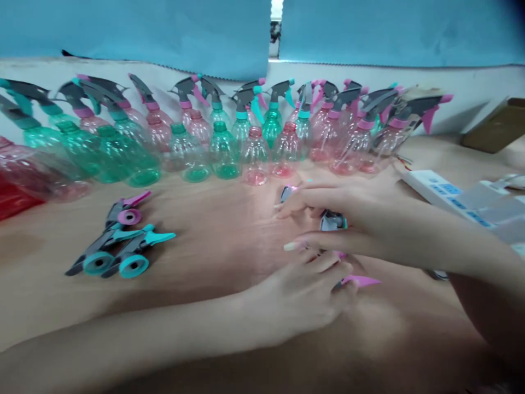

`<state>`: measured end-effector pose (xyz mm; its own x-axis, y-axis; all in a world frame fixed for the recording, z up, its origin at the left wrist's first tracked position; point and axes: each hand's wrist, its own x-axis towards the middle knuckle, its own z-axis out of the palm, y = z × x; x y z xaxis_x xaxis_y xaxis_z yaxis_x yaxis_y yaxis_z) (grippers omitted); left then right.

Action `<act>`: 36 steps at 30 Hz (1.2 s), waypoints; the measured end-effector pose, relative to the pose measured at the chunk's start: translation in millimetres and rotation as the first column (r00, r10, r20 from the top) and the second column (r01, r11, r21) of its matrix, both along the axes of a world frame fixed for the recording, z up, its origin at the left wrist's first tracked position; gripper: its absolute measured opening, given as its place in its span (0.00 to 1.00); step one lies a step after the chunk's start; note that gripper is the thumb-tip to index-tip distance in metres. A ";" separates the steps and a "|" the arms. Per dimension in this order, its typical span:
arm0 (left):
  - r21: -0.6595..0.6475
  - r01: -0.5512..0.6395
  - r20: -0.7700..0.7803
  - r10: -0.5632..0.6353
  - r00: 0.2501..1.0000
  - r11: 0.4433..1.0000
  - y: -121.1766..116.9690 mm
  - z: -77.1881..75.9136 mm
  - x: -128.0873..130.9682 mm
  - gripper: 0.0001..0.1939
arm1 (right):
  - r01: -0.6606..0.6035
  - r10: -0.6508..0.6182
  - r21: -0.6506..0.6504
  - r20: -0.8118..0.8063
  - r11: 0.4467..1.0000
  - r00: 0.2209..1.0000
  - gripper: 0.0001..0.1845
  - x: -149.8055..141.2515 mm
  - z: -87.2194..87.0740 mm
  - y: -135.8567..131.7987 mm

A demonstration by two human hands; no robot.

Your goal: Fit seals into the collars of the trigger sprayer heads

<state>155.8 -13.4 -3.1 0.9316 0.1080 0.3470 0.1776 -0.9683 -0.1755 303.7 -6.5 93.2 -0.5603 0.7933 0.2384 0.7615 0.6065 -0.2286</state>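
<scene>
Steadiness seemed key: left hand [305, 293] gripped a pink-triggered sprayer [361, 280], right hand [353, 200] hovered half-spread, hold unclear.

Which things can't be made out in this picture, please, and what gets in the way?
All in the head view:
Pink-trigger spray head: body mostly hidden by the left hand.
Grey-and-teal piece: partly covered by the right hand.
Red object: cut off by the left edge.
Blue markings on the white case: too blurred to read.
</scene>
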 end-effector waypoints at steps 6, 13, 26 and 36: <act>-0.385 -0.042 0.062 0.071 0.996 0.922 12.4 8.2 16.8 0.19 | -0.047 0.041 -0.050 -0.105 0.998 0.994 0.11 10.4 8.8 11.2; -0.436 -0.444 -0.040 0.476 0.878 0.783 21.8 8.1 32.8 0.29 | -0.037 0.025 -0.077 -0.157 0.996 0.987 0.11 14.8 12.2 14.4; -0.558 -0.221 0.142 0.355 0.924 0.800 24.4 18.4 -9.7 0.08 | -0.029 0.012 -0.123 -0.135 0.992 0.991 0.10 12.9 4.0 18.3; -0.411 -0.266 0.414 0.439 0.797 0.872 26.6 11.9 -82.9 0.13 | -0.078 0.020 -0.266 -0.211 0.961 0.977 0.05 -17.8 -11.3 8.6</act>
